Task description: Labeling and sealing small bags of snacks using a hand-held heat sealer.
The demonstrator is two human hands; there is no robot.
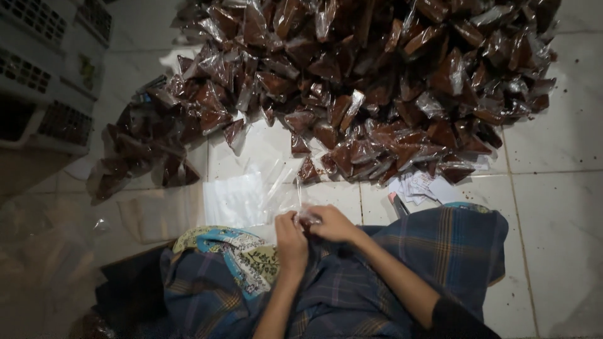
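Checked cloth (352,289), a dark blue sarong with thin orange and pale lines, lies nearest the camera and covers the person's lap in soft folds. On its left part rests a piece of patterned fabric (242,254), turquoise and pale yellow with leaf shapes.

Beyond the lap, the white tiled floor (559,207) is smooth and a little shiny, with dark joints between the square tiles. The largest thing on it is the heap of filled packets (377,81): many small clear plastic bags, mostly of triangular shape, each holding a dark reddish-brown filling, with wrinkled and glossy film. The heap spreads across the upper part of the view and goes down to the left side. At the far left stand white plastic crates (44,75) with perforated walls.

Just in front of the lap lies a flat stack of empty clear plastic bags (242,198), thin and transparent. Near the right knee there are small white paper slips (418,186) in a loose pile.

Both hands meet above the lap. The left hand (291,242) and the right hand (331,223) each have the grip pinched together on one small clear plastic bag (308,216), crumpled between the fingertips, just at the edge of the cloth.
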